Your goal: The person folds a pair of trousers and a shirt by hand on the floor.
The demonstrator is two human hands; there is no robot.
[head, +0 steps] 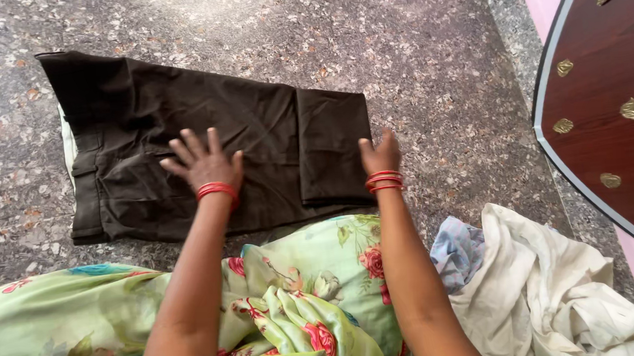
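The trousers [202, 126] are dark brown woven cloth, matt, pressed fairly flat with soft creases, and a paler lining shows at the waistband edge. Under them the floor [427, 51] is speckled stone, polished smooth with a faint sheen. The bangles [216, 189] look like glossy red plastic or glass; which one, I cannot tell. The floral garment [81, 321] is thin, light cloth, softly crumpled. The white cloth [555, 288] lies matt and rumpled. The door [615, 75] is glossy dark wood with shiny brass-coloured metal studs.

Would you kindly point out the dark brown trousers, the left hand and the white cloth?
dark brown trousers [268, 122]: head view, upper leg fabric.
left hand [204, 163]: head view, back of hand.
white cloth [555, 288]: head view, crumpled middle.
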